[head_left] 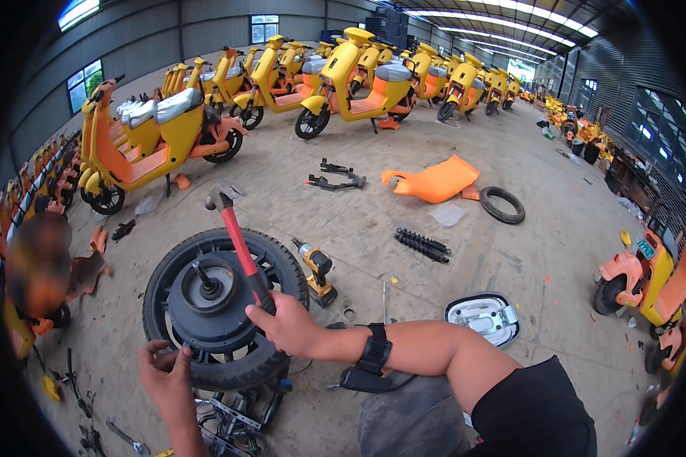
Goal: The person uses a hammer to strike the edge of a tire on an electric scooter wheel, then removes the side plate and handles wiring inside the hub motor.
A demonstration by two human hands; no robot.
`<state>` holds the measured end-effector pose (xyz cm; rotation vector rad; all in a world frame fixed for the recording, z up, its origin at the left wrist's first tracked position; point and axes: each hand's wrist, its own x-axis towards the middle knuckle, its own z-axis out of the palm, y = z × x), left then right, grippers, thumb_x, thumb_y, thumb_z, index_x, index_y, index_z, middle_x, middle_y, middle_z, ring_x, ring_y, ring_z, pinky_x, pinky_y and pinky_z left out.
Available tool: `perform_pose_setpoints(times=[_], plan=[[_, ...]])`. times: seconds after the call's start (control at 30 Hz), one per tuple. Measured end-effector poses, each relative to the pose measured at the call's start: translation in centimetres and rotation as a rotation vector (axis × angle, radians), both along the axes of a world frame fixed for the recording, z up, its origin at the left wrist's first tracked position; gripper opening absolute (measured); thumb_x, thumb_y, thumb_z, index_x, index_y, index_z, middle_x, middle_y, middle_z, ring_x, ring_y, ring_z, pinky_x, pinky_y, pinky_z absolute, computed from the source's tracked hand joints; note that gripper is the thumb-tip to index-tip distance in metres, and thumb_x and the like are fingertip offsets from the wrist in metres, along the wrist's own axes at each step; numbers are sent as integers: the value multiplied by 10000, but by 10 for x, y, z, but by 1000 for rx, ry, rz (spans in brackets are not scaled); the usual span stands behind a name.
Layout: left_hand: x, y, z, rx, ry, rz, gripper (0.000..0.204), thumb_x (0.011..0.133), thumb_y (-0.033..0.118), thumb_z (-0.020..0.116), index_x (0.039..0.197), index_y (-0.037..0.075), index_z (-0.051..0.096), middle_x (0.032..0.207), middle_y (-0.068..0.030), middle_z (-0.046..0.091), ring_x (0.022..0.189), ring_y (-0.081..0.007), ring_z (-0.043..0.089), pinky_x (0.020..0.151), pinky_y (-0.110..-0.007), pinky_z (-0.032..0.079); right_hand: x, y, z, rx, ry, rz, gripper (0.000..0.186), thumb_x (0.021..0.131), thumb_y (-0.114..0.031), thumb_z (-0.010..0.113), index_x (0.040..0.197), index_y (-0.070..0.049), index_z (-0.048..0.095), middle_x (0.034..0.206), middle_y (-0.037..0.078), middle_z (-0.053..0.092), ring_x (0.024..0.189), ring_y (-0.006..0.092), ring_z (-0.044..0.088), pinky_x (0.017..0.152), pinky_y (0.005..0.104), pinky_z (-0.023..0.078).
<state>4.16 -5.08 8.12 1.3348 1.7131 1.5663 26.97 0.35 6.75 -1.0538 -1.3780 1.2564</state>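
Note:
My right hand [288, 324] grips a hammer [240, 247] by the dark lower end of its red handle. The metal head points up and away, above the far side of a black scooter wheel [194, 316]. The wheel lies flat before me, tyre on, with a thick hub and an axle stub standing up at its centre. At the wheel's near left edge is my left hand [169, 381], its fingers curled toward the thumb close to the hub's rim. Whatever is pinched there, if anything, is too small to make out.
A yellow-black cordless drill [316, 274] stands just right of the wheel. Beyond lie shock absorbers [422, 245], an orange body panel [438, 181], a loose tyre [502, 205] and a black fork-shaped frame part [335, 177]. Yellow scooters [362, 87] fill the back. A white-lined tray [483, 318] sits right.

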Motion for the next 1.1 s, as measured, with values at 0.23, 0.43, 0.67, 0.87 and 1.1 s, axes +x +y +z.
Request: perform_pose_setpoints(times=[0.23, 0.43, 0.67, 0.87, 1.1], plan=[[-28, 10, -18, -44, -30, 4, 196, 953, 187, 608, 898, -1, 611, 645, -19, 587, 579, -79, 533, 515, -231, 407, -5, 1, -1, -127, 126, 75, 202, 950, -231, 594, 895, -75, 478, 611, -18, 469, 446, 70, 449, 391, 248, 385], [-45, 18, -17, -54, 55, 19, 108, 936, 79, 575, 986, -2, 626, 784, -56, 644, 689, -109, 574, 639, -265, 471, -7, 0, -2, -166, 184, 12, 195, 946, -206, 597, 878, -61, 486, 641, -15, 476, 441, 58, 443, 376, 241, 386], [-49, 8, -14, -170, 427, -117, 126, 804, 92, 700, 916, 34, 692, 878, -119, 612, 808, -261, 599, 747, -361, 492, -8, 0, -4, -158, 157, 43, 196, 946, -211, 596, 867, -73, 481, 638, -14, 470, 440, 57, 443, 370, 237, 387], [-24, -1, -6, -77, 647, -303, 121, 784, 121, 727, 883, 56, 701, 856, -95, 611, 862, -283, 574, 774, -375, 475, -10, -2, -1, -149, 122, 34, 237, 941, -241, 595, 825, -89, 454, 599, -29, 430, 427, 49, 405, 376, 228, 360], [-16, 0, -6, -144, 776, -287, 120, 778, 149, 724, 839, 50, 692, 860, -102, 618, 877, -305, 556, 797, -397, 457, -8, -1, -1, -172, 116, 21, 230, 941, -235, 594, 836, -76, 465, 586, -24, 440, 427, 56, 413, 377, 232, 366]])
